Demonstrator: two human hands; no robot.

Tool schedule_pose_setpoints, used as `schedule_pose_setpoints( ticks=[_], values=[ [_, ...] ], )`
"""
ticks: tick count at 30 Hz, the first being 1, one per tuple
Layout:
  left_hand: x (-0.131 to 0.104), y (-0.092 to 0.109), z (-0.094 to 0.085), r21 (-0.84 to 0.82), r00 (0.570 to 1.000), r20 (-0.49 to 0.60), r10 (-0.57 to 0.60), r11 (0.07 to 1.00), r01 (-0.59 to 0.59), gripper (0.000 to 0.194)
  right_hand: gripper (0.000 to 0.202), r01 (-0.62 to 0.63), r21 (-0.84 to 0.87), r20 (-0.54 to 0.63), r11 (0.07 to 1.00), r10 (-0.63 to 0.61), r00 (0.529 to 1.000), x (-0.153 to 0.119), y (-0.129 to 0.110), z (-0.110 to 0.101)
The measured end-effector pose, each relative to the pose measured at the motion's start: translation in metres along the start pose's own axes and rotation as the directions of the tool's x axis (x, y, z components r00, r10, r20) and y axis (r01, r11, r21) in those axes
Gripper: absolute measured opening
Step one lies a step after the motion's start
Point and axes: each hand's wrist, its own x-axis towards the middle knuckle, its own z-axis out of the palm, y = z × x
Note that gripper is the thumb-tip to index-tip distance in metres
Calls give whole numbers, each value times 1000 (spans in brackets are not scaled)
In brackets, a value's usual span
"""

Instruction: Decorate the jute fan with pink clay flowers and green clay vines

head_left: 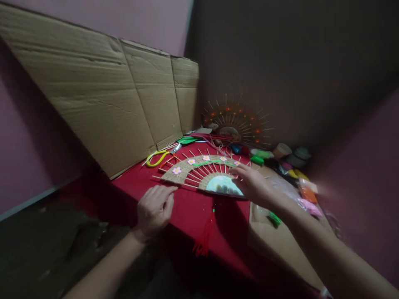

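A woven fan (183,176) with wooden sticks lies on the red cloth. Pink clay flowers (176,170) and a green vine run along its outer band, and a pale blue painted half-circle (218,183) fills its base. My left hand (156,207) is beside the fan's lower left edge, fingers loosely bent, thumb apart, with nothing visible in it. Over the right end of the fan reaches my right hand (251,182), fingers stretched toward the rightmost flower. Whether its fingertips touch the fan is unclear. A red tassel (204,238) hangs down in front.
Yellow-handled scissors (157,158) lie behind the fan on the left, by a standing cardboard panel (102,91). A second fan (237,120) with orange flowers leans at the back wall. Bright clay packets (308,207) and a green piece (274,219) are on cardboard at right.
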Motion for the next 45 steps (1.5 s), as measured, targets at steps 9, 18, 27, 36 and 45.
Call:
schedule_pose_setpoints(
  ticks=[9, 18, 27, 36, 45],
  values=[
    [2, 1, -2, -24, 999, 39, 16, 1000, -15, 19, 40, 36, -170, 72, 985, -24, 997, 75, 15, 49],
    [0, 1, -3, -52, 999, 32, 9, 999, -7, 21, 39, 83, -243, 118, 967, -56, 991, 88, 15, 60],
    [-1, 0, -5, -61, 999, 35, 30, 998, -28, 24, 33, 99, -312, 150, 945, -54, 987, 92, 7, 59],
    [0, -1, -3, -47, 999, 38, 20, 999, -19, 21, 33, 103, -290, 139, 952, -64, 988, 91, 7, 57],
    [0, 2, -4, -18, 999, 49, -6, 1000, 7, 19, 33, 123, 12, -24, 992, -123, 992, 38, -25, 14]
  ],
)
